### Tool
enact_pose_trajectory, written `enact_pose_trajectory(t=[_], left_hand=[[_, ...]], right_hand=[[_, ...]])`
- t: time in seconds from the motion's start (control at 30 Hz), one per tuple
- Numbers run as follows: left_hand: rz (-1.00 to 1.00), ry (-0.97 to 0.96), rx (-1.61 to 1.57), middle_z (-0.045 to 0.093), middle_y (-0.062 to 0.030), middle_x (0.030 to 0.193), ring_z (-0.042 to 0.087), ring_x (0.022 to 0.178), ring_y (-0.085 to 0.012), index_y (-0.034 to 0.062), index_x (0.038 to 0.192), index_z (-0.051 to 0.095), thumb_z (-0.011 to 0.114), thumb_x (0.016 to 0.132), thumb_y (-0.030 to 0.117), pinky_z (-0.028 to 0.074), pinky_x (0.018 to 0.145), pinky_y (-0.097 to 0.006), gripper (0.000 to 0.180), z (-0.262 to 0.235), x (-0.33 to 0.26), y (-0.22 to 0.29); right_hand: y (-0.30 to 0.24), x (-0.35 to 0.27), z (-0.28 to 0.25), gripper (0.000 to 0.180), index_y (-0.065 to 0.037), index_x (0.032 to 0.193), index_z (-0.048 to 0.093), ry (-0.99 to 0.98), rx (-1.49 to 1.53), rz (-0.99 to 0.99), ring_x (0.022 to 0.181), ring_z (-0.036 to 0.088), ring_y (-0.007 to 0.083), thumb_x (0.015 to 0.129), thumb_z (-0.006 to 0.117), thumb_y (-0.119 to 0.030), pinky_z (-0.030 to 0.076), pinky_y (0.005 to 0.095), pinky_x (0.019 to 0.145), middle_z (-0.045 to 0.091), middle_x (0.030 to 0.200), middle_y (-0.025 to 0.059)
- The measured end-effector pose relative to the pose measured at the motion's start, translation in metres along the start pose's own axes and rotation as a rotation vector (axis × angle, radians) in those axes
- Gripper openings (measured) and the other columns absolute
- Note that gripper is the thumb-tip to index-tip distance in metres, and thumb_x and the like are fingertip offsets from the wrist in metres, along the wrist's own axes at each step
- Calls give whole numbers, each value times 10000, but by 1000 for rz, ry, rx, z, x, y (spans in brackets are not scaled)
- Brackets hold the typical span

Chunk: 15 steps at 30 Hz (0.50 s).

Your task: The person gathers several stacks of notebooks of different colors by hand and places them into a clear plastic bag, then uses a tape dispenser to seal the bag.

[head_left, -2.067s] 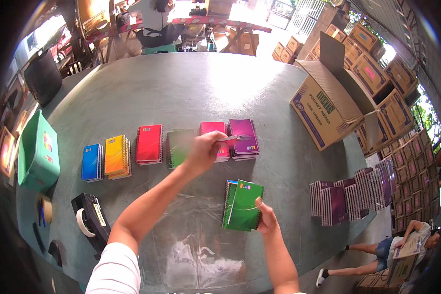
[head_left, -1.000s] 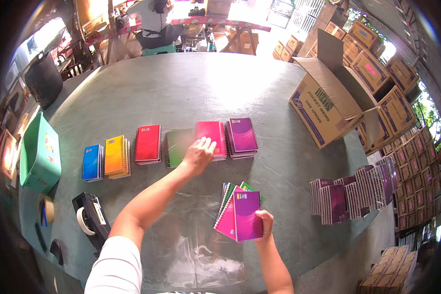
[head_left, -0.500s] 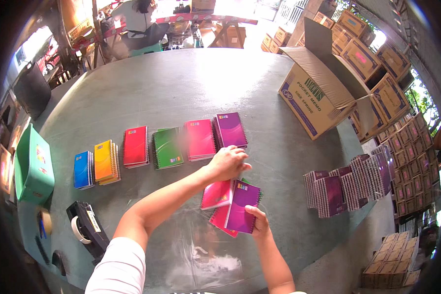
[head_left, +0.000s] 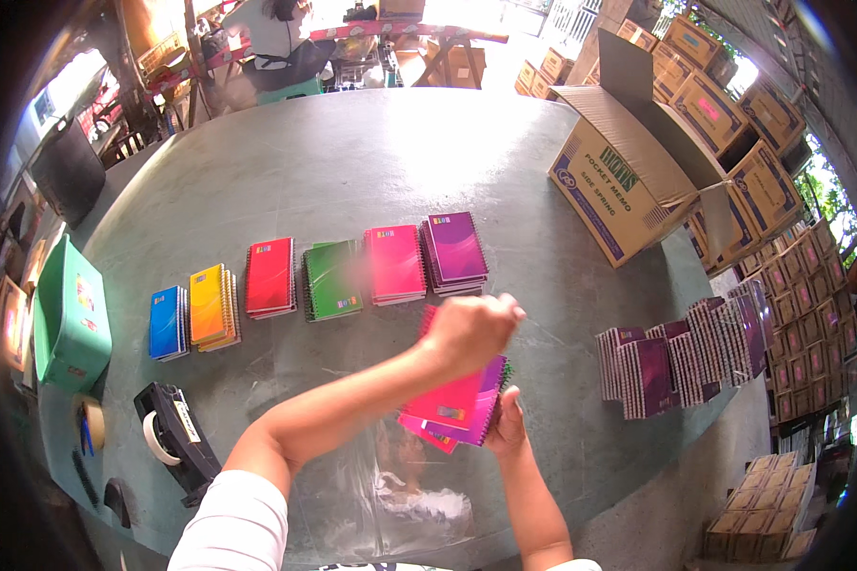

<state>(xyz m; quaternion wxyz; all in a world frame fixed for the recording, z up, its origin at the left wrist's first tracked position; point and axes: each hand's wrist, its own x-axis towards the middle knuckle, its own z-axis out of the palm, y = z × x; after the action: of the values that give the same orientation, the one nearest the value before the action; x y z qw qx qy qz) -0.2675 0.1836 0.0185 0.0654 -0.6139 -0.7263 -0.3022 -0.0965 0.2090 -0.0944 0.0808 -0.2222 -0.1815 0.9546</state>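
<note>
In front of me, my right hand (head_left: 507,426) grips a fanned bundle of small spiral notebooks by its right edge. A purple notebook (head_left: 489,400) shows in that bundle, with a red one (head_left: 428,434) sticking out below and a green edge behind. Over the purple cover lies a pink notebook (head_left: 446,398). My left hand (head_left: 476,333) is closed at the upper end of this pink notebook; its fingertips are partly hidden and somewhat blurred. Beyond my hands stand stacks of notebooks in a row: blue (head_left: 168,322), yellow (head_left: 209,305), red (head_left: 270,276), green (head_left: 333,281), pink (head_left: 395,265) and purple (head_left: 454,249).
Bundled purple notebooks (head_left: 652,376) sit at the table's right edge. An open cardboard box (head_left: 609,195) stands behind them. At left are a green bin (head_left: 71,319) and a black tape dispenser (head_left: 176,438). Stacked cartons (head_left: 771,190) fill the right background; a person (head_left: 281,43) sits far off.
My left hand has moved right, and the pink notebook now overlaps the purple one that was fully visible. The right hand keeps its hold on the bundle. The view has shifted slightly.
</note>
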Motion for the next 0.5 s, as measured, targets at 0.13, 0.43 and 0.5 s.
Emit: enact_pose_trajectory(t=[0.13, 0.43, 0.5], left_hand=[[144, 31, -115, 602, -104, 732, 581, 780, -259, 46, 730, 592, 602, 825, 254, 449, 722, -380, 230, 58, -11, 11], [-66, -201, 384, 643, -121, 799, 620, 843, -250, 47, 803, 634, 558, 730, 102, 456, 777, -359, 119, 75, 15, -101], [34, -109, 371, 638, -92, 710, 632, 782, -231, 84, 716, 638, 559, 722, 109, 460, 735, -341, 83, 55, 17, -100]], right_hand=[[5, 0, -7, 571, -20, 1261, 438, -53, -86, -73, 1078, 559, 238, 768, 700, -143, 452, 416, 938, 564, 1168, 116], [1, -30, 5, 504, -1, 1209, 480, 3, -210, 34, 965, 620, 229, 764, 679, -132, 520, 378, 835, 600, 1088, 134], [2, -31, 5, 497, 17, 1198, 495, -3, -185, -16, 972, 623, 238, 821, 636, -275, 520, 399, 832, 612, 1090, 142]])
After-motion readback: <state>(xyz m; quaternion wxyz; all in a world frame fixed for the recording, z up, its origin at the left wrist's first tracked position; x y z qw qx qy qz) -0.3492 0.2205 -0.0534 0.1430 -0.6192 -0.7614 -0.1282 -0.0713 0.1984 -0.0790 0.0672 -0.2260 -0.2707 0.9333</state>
